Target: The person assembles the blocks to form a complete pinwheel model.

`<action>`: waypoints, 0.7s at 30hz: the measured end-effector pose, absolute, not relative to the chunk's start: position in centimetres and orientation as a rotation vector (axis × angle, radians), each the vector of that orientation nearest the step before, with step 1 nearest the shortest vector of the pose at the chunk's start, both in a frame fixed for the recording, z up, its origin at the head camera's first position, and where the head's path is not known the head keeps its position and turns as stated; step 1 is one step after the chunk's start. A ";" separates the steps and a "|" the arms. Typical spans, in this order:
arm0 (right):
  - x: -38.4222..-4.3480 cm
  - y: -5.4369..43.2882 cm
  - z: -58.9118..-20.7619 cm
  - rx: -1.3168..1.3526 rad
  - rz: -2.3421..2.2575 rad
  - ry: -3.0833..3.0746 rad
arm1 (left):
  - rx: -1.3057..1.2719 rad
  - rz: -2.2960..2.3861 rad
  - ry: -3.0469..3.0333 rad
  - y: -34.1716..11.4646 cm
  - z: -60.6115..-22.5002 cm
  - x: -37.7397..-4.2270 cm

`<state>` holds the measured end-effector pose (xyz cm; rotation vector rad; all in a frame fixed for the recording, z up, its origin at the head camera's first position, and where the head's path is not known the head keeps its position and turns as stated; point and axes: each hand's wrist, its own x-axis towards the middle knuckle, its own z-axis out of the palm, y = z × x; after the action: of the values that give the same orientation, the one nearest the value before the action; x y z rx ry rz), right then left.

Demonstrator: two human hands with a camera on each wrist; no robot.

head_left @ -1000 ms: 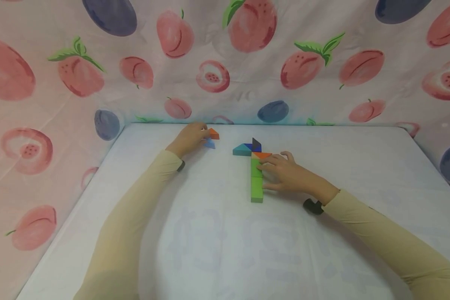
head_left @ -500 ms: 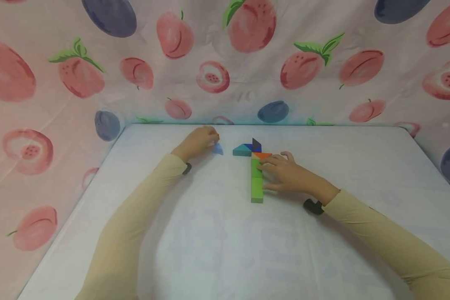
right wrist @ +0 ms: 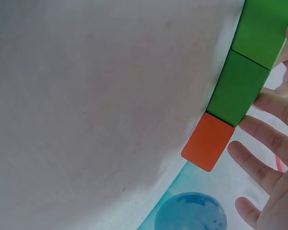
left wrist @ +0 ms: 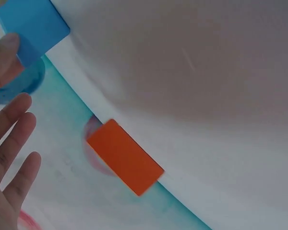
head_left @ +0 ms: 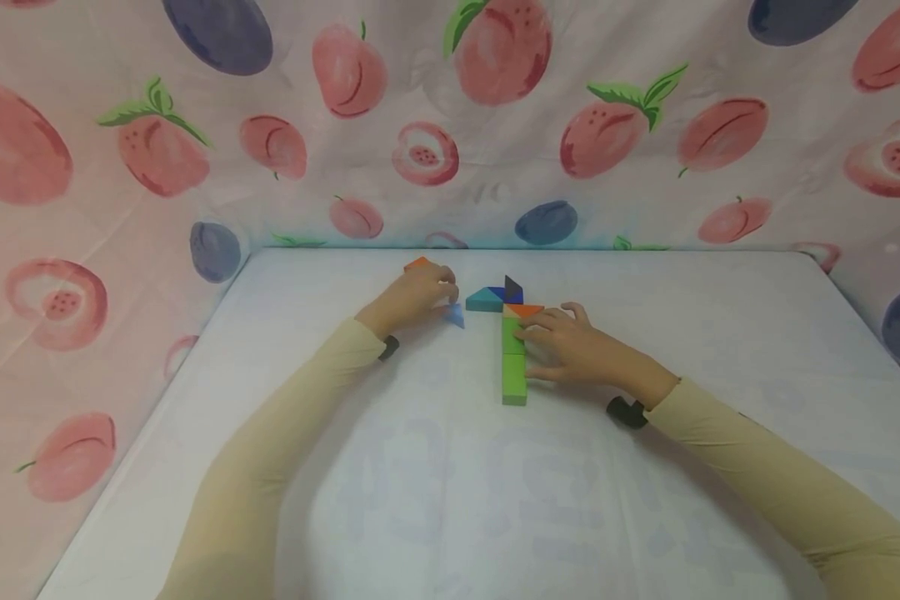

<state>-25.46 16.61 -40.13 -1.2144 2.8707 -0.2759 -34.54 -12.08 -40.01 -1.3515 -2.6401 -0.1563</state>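
Note:
My left hand (head_left: pixel 411 297) pinches a light blue triangular block (head_left: pixel 455 314) between thumb and finger, just left of a block arrangement. In the left wrist view the blue block (left wrist: pixel 36 28) is held at the thumb, other fingers extended. My right hand (head_left: pixel 570 343) rests its fairly straight fingers along the right side of two green blocks (head_left: pixel 513 377) set end to end. Beyond them lies an orange triangular block (head_left: pixel 527 310) beside a pale one. Teal (head_left: pixel 482 300) and dark blue (head_left: pixel 516 296) blocks adjoin at the far end, with a dark grey piece (head_left: pixel 512 287) there.
Behind my left hand, a loose orange block (head_left: pixel 417 263) lies near the back edge of the white-covered table (head_left: pixel 420 500). A fruit-patterned cloth (head_left: pixel 495 175) hangs upright along the back and left side.
My left hand has moved right and slightly nearer, carrying the light blue block past the loose orange block toward the arrangement. The right hand and the arranged blocks have stayed put.

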 end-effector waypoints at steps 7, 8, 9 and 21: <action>-25.5 16.5 -40.0 -1.168 -0.266 2.858 | -1.399 -0.028 -2.590 -10.3 -39.7 -33.4; -25.6 16.5 -40.0 -1.164 -0.264 2.858 | -1.396 -0.005 -2.594 -10.0 -39.6 -33.3; -25.5 16.5 -40.0 -1.161 -0.265 2.858 | -1.393 0.008 -2.601 -9.8 -39.5 -33.1; -25.5 16.6 -40.0 -1.193 -0.268 2.862 | -1.141 -0.050 -2.756 -11.2 -38.9 -35.8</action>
<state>-25.51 16.59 -40.01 -1.1929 2.8623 -0.2676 -35.78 -11.20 -38.90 -1.1411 -2.7563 -0.0500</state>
